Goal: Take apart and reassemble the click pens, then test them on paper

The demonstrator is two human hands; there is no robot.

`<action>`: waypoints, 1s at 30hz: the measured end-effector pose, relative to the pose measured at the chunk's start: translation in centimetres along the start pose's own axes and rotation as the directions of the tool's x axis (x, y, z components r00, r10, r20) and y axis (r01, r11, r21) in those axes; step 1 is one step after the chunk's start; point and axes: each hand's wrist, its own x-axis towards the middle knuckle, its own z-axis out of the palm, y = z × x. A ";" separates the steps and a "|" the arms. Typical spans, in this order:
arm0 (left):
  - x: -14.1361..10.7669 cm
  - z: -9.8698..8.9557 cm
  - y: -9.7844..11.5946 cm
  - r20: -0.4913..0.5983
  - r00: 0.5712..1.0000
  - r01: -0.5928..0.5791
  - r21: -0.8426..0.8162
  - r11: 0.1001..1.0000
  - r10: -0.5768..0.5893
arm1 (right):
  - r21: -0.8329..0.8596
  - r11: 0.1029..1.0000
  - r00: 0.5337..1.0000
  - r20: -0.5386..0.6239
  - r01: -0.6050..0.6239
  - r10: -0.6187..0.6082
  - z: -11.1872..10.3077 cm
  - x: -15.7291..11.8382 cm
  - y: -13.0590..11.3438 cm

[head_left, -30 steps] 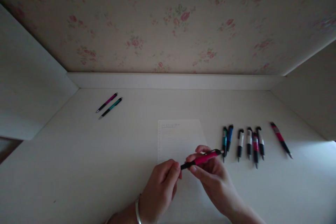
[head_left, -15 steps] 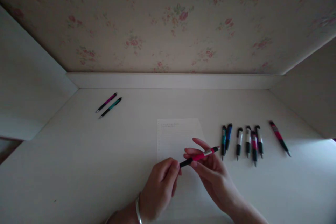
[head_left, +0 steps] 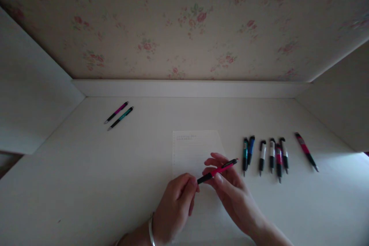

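Observation:
A pink-and-black pen (head_left: pixel 221 169) is held at a slant above the lined paper (head_left: pixel 184 152). My left hand (head_left: pixel 180 201), with a silver bangle at the wrist, is closed on the pen's black grip end and hides its tip. Thumb and fingers of my right hand (head_left: pixel 232 188) pinch the pink barrel near its middle, while the other fingers stay loosely curled. The pen's clip faces up and its button end points to the upper right. Small handwriting shows on the top lines of the sheet.
Several pens lie in a row on the right: a teal pen (head_left: pixel 245 155), a blue pen (head_left: pixel 251 148), white pens and a pink pen (head_left: pixel 278 161). Another pink pen (head_left: pixel 307 152) lies farther right. At the back left are a purple pen (head_left: pixel 117 112) and a teal pen (head_left: pixel 121 118).
The pen has turned about its long axis: its white label faced up before, and now the clip does. My right fingers have shifted slightly along with it; my left hand has stayed put.

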 end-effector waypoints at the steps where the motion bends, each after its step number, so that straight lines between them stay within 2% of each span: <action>1: 0.0 0.0 0.0 0.003 1.000 0.004 0.002 1.000 -0.004 | -0.017 1.000 1.000 -0.016 0.009 -0.010 0.0 0.1 0.1; 5: -0.1 -0.1 0.0 0.015 1.000 0.007 0.002 1.000 -0.007 | -0.052 0.998 0.998 -0.049 0.042 -0.044 -0.3 0.3 0.2; 11: -0.1 0.1 -0.4 0.004 1.000 0.011 -0.020 1.000 -0.011 | 0.020 1.000 1.000 -0.004 0.006 -0.006 -0.4 0.1 -0.1; 20: 0.0 0.0 0.0 0.016 1.000 0.024 -0.006 1.000 -0.023 | -0.028 0.998 0.996 -0.075 0.053 -0.055 -0.3 0.4 0.2; 27: 0.0 0.0 0.1 0.014 0.999 0.037 -0.013 0.999 -0.037 | 0.064 0.998 0.999 -0.030 0.027 -0.026 -0.3 0.1 -0.5; 30: -0.1 0.0 0.4 0.012 1.000 0.022 0.010 1.000 -0.022 | 0.030 0.998 0.997 -0.054 0.050 -0.048 -0.4 0.1 -0.1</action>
